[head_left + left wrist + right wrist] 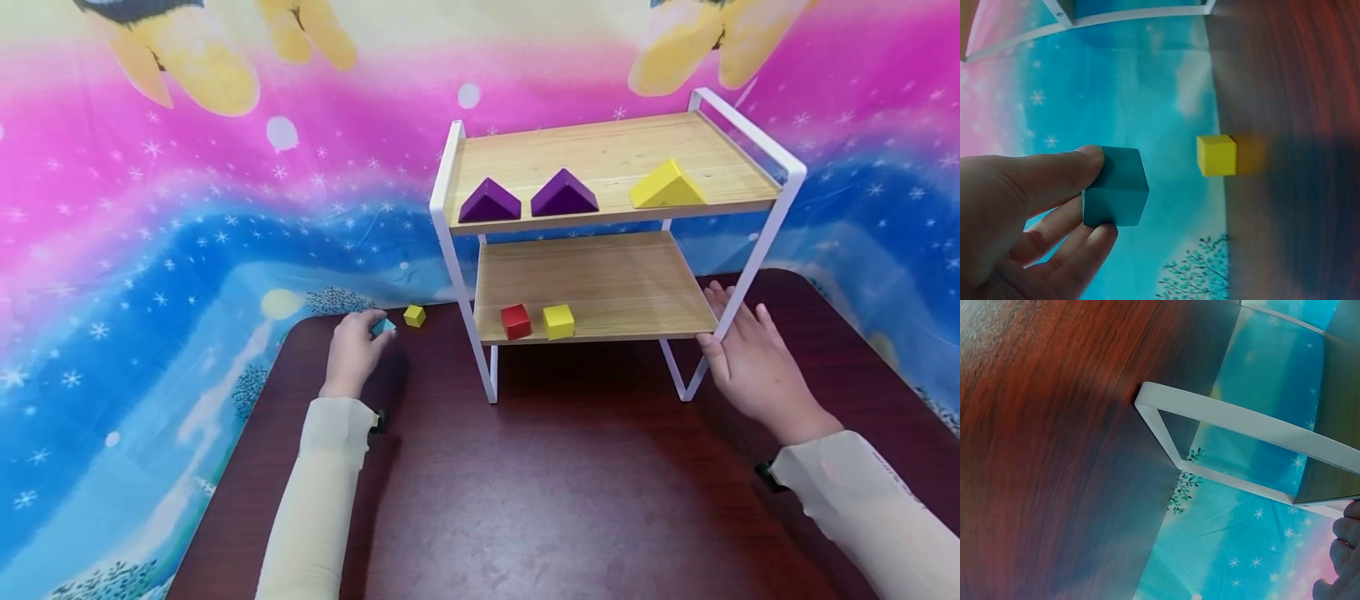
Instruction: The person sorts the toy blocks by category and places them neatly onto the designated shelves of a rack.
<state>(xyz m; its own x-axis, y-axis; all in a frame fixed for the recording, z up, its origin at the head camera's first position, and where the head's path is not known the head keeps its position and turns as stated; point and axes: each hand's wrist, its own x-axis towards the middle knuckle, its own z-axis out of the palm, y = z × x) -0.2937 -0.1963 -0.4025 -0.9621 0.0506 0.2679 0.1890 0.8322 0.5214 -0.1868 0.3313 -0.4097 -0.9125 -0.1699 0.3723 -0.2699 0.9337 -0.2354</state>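
My left hand [352, 352] pinches a teal block [1116, 186] between thumb and fingers, left of the shelf. In the left wrist view two of its faces show, with the thumb [1090, 161] on one side and fingertips on the other. A small yellow cube [414, 316] sits close by on the table near its back edge. At the right side of the two-tier shelf rack [592, 287], my right hand [757, 379] holds the white frame by the lower shelf, thumb at the front corner and fingers reaching behind the leg. Only its fingers [1349, 531] show in the right wrist view.
Two purple triangular blocks [564, 193] and a yellow triangular block [669, 185] stand on the upper shelf. A red cube [516, 322] and another yellow cube [558, 322] sit at the lower shelf's front edge. A patterned cloth [202, 250] hangs behind the dark wooden table [555, 500].
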